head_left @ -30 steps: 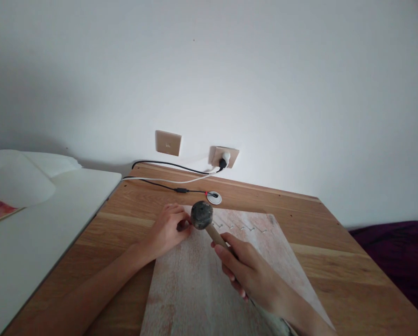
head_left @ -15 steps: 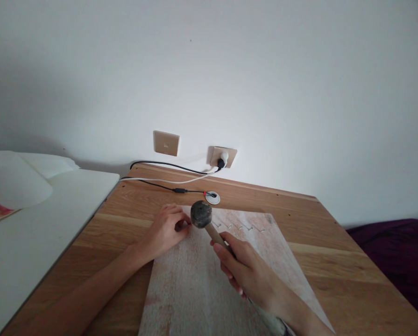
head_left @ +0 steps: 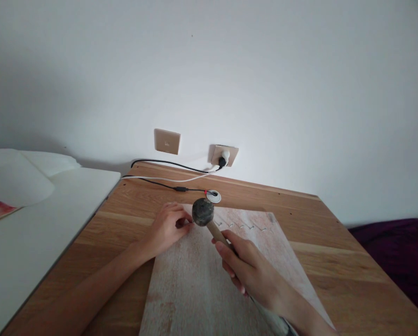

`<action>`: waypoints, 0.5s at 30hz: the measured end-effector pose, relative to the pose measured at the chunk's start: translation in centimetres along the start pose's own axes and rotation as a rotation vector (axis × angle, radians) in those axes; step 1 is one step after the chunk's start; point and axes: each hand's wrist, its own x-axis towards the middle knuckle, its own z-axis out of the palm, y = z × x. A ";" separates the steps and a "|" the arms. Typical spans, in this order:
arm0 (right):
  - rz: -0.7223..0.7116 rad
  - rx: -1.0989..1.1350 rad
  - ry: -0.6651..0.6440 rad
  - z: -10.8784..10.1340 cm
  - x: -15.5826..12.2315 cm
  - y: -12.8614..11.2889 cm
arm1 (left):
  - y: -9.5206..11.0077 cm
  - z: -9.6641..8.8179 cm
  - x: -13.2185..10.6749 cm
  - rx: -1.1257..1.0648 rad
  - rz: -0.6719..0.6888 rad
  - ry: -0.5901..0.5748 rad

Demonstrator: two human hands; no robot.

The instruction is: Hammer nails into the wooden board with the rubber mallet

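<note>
My right hand (head_left: 245,268) is wrapped round the wooden handle of a mallet (head_left: 202,212) whose dark round head hovers over the far left corner of a pale whitewashed board (head_left: 201,284). My left hand (head_left: 168,227) rests at that corner with its fingers pinched together just left of the mallet head; what they pinch is too small to make out. A row of several small nails (head_left: 245,226) stands along the board's far edge, to the right of the mallet head.
The board lies on a wooden table (head_left: 335,261) against a white wall. Black and white cables (head_left: 166,179) run from a wall socket (head_left: 223,155) to a white grommet (head_left: 213,195). A white surface (head_left: 30,238) adjoins on the left. Dark purple fabric (head_left: 398,261) lies at right.
The mallet head and both hands stay almost where they were; the view has shifted very slightly.
</note>
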 end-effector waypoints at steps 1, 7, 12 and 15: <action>-0.002 -0.005 0.000 0.0 0.0 0.1 | 0.0 0.0 0.0 -0.004 -0.001 -0.006; -0.005 -0.040 -0.011 0.4 0.0 0.5 | -0.3 0.3 0.0 0.005 -0.012 -0.011; 0.011 -0.010 0.008 0.5 0.1 0.2 | -0.4 0.5 -0.2 0.003 -0.019 0.012; -0.005 -0.012 0.013 0.4 0.1 0.2 | -0.4 0.4 -0.2 0.002 -0.017 0.009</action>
